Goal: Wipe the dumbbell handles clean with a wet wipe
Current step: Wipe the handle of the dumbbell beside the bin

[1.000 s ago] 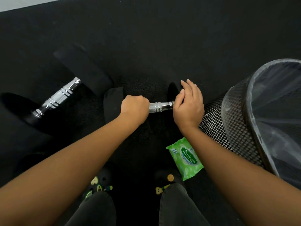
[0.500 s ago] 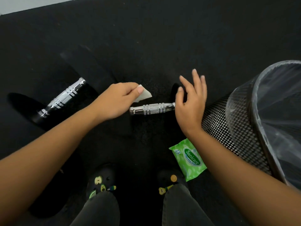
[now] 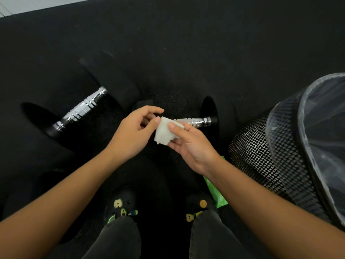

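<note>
The wet wipe (image 3: 165, 132), a small white folded piece, is held in the air between the two hands, above the near dumbbell. The right hand (image 3: 194, 148) pinches it, w/ the thumb on top & the other fingers under it, palm turned up. The left hand (image 3: 133, 131) is just beside it. Its thumb tip touches the wipe's upper left corner and its fingers are loosely curled, the index apart from the wipe. I cannot tell if this hand also pinches the corner.

Under the hands the near dumbbell's chrome handle (image 3: 194, 121) lies on the floor (image 3: 186, 43), which is black rubber. Its left part is hidden behind wipe & hands, and its right end goes into a black head (image 3: 221, 116). The second dumbbell lies well to the left, its chrome handle (image 3: 82, 109) diagonal between 2 black heads.

At right stands a black mesh bin (image 3: 257, 146) w/ a clear plastic liner (image 3: 324, 118), near the black head. A green wipes pack (image 3: 217, 196) lies on the floor, mostly hidden under the right forearm. At the bottom are black shoes (image 3: 128, 199) w/ small fruit charms, & dark trousers (image 3: 115, 238).
</note>
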{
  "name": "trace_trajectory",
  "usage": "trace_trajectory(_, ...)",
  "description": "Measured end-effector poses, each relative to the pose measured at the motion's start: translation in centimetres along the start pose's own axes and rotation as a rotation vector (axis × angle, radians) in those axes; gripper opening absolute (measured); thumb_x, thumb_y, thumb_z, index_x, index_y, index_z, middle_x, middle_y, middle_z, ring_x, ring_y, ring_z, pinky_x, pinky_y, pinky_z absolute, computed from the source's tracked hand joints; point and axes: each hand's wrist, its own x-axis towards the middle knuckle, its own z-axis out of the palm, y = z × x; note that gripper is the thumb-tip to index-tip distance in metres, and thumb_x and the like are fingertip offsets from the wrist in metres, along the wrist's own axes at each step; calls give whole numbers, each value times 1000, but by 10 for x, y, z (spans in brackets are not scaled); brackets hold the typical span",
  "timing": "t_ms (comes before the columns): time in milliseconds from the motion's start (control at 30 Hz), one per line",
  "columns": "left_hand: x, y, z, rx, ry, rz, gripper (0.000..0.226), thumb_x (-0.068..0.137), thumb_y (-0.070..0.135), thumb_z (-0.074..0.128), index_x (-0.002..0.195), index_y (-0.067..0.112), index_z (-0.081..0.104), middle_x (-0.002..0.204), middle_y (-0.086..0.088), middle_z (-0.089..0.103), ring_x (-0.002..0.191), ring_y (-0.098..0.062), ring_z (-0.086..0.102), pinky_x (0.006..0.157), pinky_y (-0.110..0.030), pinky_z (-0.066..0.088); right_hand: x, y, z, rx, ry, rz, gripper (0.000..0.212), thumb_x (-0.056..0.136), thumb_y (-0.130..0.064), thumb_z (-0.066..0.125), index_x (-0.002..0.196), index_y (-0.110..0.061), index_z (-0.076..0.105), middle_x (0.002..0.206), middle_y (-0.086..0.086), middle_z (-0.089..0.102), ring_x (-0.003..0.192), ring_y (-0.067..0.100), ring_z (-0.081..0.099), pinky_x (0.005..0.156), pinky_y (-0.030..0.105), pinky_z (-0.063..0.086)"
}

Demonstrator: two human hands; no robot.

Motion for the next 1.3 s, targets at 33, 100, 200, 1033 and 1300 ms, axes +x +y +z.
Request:
trace_trajectory(33,-2,-3,-2,134,53,62,23,92,16,54,109,29,61,91,10,56,80,2,52,73,-9,40,1,4,-4,39,31,34,17,91,-13,56,107,-8,58,104,10,66,98,19,64,80,30,56)
trace_trajectory(100,-3,-11,-5,351,127,182,25,92,16,54,115,23,61,105,9,56,95,-4,49,83,-16,37,3,14,-11,83,123,83,14,92,-13,54,104,-7,56,100,10,64,96,21,63,79,29,55)
trace_trajectory(200,0,-20,-3,485,171,273,29,93,22,48,118,14,61,119,-1,56,110,-12,48,96,-23,34,5,31,-19,144,316,153,13,93,-7,51,105,-2,53,97,13,61,88,20,61,74,28,54)
trace_trajectory(1033,26,-39,22,794,192,379,39,93,24,35,113,10,65,124,-5,62,125,-27,49,108,-36,25,65,30,15,412,362,128,56,80,23,19,126,8,46,120,23,53,123,34,48,105,37,39)
trace_trajectory(1300,26,-40,22,789,208,396,38,92,23,36,111,10,66,122,-5,63,123,-27,50,107,-38,27,51,30,6,457,317,129,26,92,12,37,110,7,54,115,20,59,116,27,55,102,33,43)
